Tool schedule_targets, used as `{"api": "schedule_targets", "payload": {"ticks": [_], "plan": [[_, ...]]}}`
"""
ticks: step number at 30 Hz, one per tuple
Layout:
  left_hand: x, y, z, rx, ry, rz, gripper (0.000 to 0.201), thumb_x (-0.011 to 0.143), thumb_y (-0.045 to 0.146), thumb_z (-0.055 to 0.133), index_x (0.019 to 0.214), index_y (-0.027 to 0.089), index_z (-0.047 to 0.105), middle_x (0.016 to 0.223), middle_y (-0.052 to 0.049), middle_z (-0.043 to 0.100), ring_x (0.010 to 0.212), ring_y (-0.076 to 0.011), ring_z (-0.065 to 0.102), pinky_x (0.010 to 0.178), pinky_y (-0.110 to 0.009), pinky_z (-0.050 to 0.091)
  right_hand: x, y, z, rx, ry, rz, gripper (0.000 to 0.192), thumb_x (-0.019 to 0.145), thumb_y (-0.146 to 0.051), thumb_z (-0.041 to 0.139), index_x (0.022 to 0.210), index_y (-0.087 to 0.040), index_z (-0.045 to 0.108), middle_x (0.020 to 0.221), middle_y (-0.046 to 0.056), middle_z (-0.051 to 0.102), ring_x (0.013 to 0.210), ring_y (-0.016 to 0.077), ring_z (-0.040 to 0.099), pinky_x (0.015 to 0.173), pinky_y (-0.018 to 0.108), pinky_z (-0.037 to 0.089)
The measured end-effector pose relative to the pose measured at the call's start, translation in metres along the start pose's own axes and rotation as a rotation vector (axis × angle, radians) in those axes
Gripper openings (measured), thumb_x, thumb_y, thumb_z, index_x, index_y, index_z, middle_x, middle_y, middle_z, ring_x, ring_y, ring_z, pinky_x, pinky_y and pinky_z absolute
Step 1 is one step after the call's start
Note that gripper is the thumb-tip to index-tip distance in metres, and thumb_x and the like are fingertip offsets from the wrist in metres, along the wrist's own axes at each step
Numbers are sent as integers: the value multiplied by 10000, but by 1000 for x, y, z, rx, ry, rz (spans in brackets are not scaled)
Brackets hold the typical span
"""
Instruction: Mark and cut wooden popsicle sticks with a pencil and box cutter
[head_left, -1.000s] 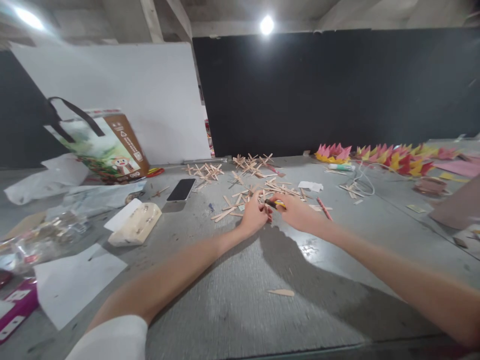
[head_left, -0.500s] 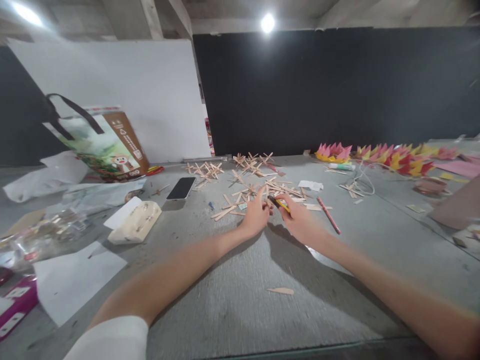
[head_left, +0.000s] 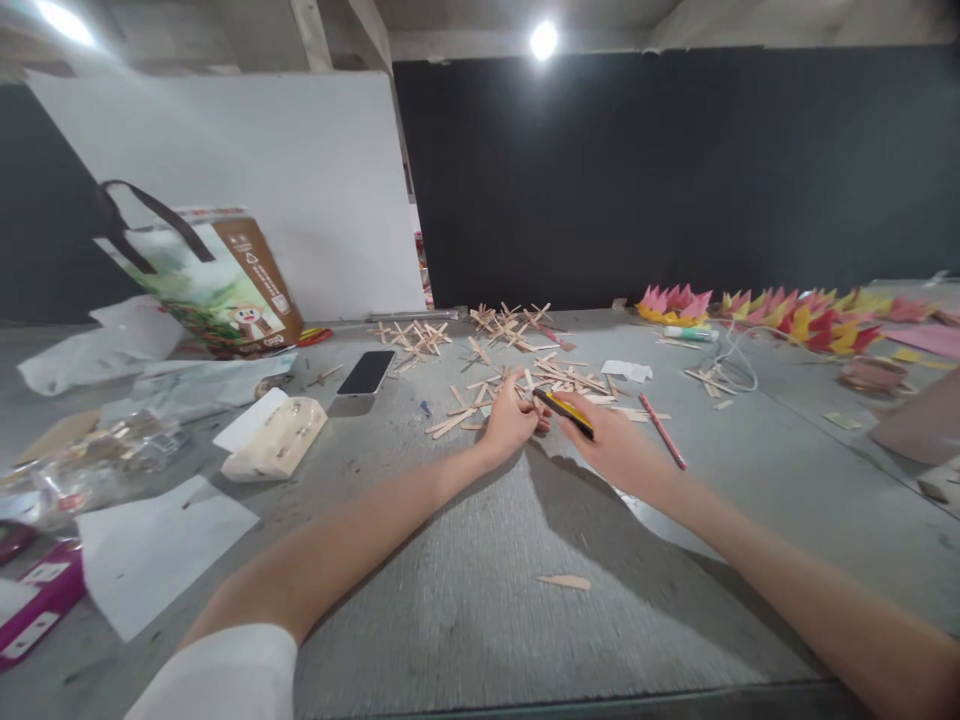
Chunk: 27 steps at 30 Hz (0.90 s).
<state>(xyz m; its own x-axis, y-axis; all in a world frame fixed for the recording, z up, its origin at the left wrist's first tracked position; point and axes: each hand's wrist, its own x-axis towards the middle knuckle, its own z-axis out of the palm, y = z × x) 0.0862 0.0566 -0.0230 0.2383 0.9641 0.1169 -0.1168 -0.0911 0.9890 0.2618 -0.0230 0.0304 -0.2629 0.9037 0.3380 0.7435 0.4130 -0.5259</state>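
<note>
My right hand (head_left: 611, 440) is closed around a yellow and black utility knife (head_left: 566, 412), its front end pointing left toward my other hand. My left hand (head_left: 511, 420) pinches a wooden craft stick (head_left: 529, 382) that stands up between its fingers, partly hidden. The knife's tip meets or nearly meets that stick; contact is too small to tell. Behind both hands lies a loose pile of craft sticks (head_left: 574, 376). Nearer me, a single pointed piece of craft stick (head_left: 566, 581) rests on the grey table (head_left: 450, 620).
A phone (head_left: 366, 373), a tissue pack (head_left: 277, 440) and a white paper sheet (head_left: 161, 555) lie to the left, with a carrier bag (head_left: 225, 285) behind. On the right are a red pen (head_left: 663, 432), a white cable (head_left: 739, 370) and pink and yellow paper crafts (head_left: 802, 320).
The knife has turned a little in my right hand's grip and shows more of its yellow body. My left hand stays almost in place. The whole view has shifted slightly.
</note>
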Motion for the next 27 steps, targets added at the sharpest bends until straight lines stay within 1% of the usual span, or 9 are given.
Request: {"api": "schedule_targets", "payload": {"ticks": [4,8,10,13,15,17,19,24,27], "plan": [[-2,1,-1,33,-19,33,851,875,116,705,1646,190,351,771,4,762,621,-165,766,659,-265,639,0,4,2,-20,-6,35,504,1074,-364,471,1521,-226,660,1291,141,805,1046,318,776,884,424,562],[-5,2,2,132,-44,51,815,916,115,675,1668,189,369,753,7,754,609,-145,747,646,-246,623,2,0,-13,-61,5,39,494,1032,-283,492,1462,-224,728,1223,122,830,981,285,783,864,391,567],[-5,2,3,166,-51,54,797,928,103,655,1670,188,376,750,10,747,603,-137,736,630,-234,614,5,-1,-22,-86,-8,35,478,1025,-273,495,1421,-238,761,1198,107,840,830,246,768,793,367,564],[-4,1,3,194,-54,74,764,943,86,613,1664,184,381,751,8,742,599,-135,733,617,-226,607,10,-1,-31,-79,-56,45,462,1029,-302,501,1391,-269,785,1151,80,852,598,181,671,661,341,537],[-3,0,2,195,-43,80,757,939,84,604,1657,185,386,750,6,740,594,-140,737,613,-229,607,12,0,-30,-52,-46,29,458,1023,-299,505,1374,-260,797,1151,87,851,660,200,710,691,347,558],[-2,-1,1,176,-28,71,782,916,83,618,1653,194,380,752,8,741,597,-148,744,609,-232,607,10,3,-22,-7,-6,-4,469,1018,-285,502,1387,-241,788,1237,108,829,880,257,778,808,377,593],[-2,-2,-1,139,-17,60,820,890,90,645,1652,204,364,760,8,745,609,-161,755,606,-237,609,5,7,-8,40,20,-21,496,1028,-294,490,1451,-226,742,1349,127,788,1040,288,782,891,405,600],[-3,-1,-2,65,-2,67,834,872,120,679,1635,175,346,776,-11,754,637,-186,766,629,-267,632,-5,18,17,65,1,24,546,1073,-359,474,1575,-204,623,1342,152,788,956,279,804,879,398,610],[-3,-1,-2,81,-5,66,831,880,102,649,1644,187,335,768,-2,750,620,-171,754,611,-247,615,-1,14,9,85,4,1,525,1077,-340,473,1555,-204,644,1426,142,746,1186,313,765,1037,456,580]]}}
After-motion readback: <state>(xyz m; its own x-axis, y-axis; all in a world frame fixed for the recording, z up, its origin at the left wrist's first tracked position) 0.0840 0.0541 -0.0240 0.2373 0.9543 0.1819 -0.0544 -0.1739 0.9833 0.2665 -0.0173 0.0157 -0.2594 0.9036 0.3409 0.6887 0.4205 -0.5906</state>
